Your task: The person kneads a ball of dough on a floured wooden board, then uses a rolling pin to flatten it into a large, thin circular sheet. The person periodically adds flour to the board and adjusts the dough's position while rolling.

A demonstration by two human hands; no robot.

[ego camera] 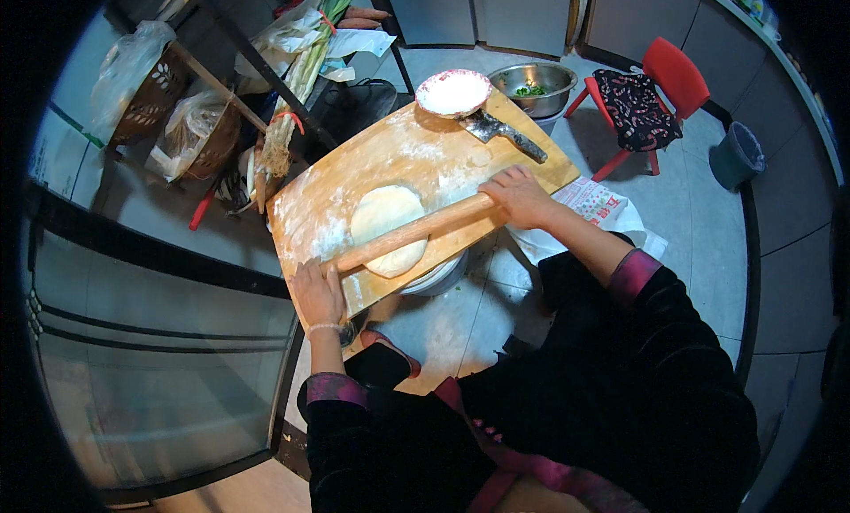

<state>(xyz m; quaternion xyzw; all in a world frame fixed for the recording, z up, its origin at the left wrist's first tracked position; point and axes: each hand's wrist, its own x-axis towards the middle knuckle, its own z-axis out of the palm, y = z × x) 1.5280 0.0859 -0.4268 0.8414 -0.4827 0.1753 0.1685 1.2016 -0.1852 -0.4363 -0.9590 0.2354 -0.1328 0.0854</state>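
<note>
A wooden rolling pin (405, 235) lies slantwise across a flat oval of pale dough (387, 215), hiding a strip of it. My left hand (317, 292) rests over the pin's near left end. Around its far right end my right hand (516, 195) is curled. Under the dough is a floured wooden board (372, 156), tilted in view. At the board's far corner sit a bowl of white flour (453, 92) with a red-patterned rim and a cleaver (506, 136), its blade partly under the bowl.
Beyond the board stands a steel basin (533, 88) with chopped greens. A red chair (641, 105) and a bin (737, 156) are to the right. A printed flour sack (591, 211) lies beside the board. Leeks (302, 81) and plastic baskets (149, 95) fill a rack at left.
</note>
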